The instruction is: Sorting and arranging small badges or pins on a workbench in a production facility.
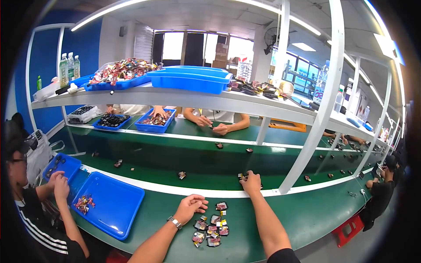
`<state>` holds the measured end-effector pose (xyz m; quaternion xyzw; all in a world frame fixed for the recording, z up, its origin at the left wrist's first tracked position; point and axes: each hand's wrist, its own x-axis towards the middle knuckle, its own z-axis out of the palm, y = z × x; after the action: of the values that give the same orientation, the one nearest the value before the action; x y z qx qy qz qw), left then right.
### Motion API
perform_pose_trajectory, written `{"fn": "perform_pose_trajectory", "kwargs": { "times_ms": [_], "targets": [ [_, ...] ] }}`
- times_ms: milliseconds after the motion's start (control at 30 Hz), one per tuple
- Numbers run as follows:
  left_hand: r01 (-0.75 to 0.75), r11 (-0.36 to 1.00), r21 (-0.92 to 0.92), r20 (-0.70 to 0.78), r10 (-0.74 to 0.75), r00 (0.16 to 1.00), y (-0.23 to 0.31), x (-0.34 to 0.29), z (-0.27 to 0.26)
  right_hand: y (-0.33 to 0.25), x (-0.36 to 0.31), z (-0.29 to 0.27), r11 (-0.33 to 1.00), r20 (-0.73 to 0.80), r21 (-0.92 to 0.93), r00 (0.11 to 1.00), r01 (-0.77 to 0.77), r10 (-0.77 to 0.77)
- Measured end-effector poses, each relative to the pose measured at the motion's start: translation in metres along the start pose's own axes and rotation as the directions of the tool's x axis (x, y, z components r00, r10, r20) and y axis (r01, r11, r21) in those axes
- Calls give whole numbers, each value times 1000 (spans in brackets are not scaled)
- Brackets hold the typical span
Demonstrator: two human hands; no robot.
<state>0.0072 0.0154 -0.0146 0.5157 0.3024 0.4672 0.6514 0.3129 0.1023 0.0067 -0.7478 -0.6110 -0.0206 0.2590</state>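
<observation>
My left hand (192, 208), with a metal-banded watch (174, 222) on its wrist, hovers over the green bench just left of a cluster of small electronic assemblies (213, 230). Its fingers are loosely bent and apart, with nothing seen in them. The assemblies have black casings, reddish and silver parts and yellow tabs. Farther off, my right hand (251, 182) reaches over the white rail onto the green conveyor belt. Its fingers are closed around a small black electronic assembly (241, 176), mostly hidden by the hand.
A large blue tray (131, 210) with some small reddish parts lies at left, beside a co-worker's hands (60, 186). More assemblies (181, 175) sit along the belt (210, 164). A white post (307, 144) rises right of my right arm. Opposite, another person's hands (212, 126) handle a small part.
</observation>
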Motion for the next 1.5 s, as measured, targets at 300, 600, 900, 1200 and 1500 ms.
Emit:
{"fn": "perform_pose_trajectory", "kwargs": {
  "times_ms": [300, 600, 900, 1200, 1500],
  "targets": [
    [158, 957, -242, 152, -124, 981, 4, -4, -11, -93, -116, -55, 598, 56, 648, 753, 472, -655],
    [191, 976, -105, 159, -173, 972, 8, -7, -2, -92, -132, -38, 560, -61, 623, 748, 545, -660],
    [106, 993, -44, 43, -104, 994, 10, -12, 9, -108, -139, -20, 708, -188, 473, 845, 524, -500],
    [98, 992, -74, 0, -98, 995, 9, -11, 10, -106, -133, -20, 677, -256, 382, 776, 630, -577],
    [97, 993, -74, -23, -99, 995, 10, -11, 10, -106, -134, -15, 661, -289, 320, 734, 679, -614]
  ]
}}
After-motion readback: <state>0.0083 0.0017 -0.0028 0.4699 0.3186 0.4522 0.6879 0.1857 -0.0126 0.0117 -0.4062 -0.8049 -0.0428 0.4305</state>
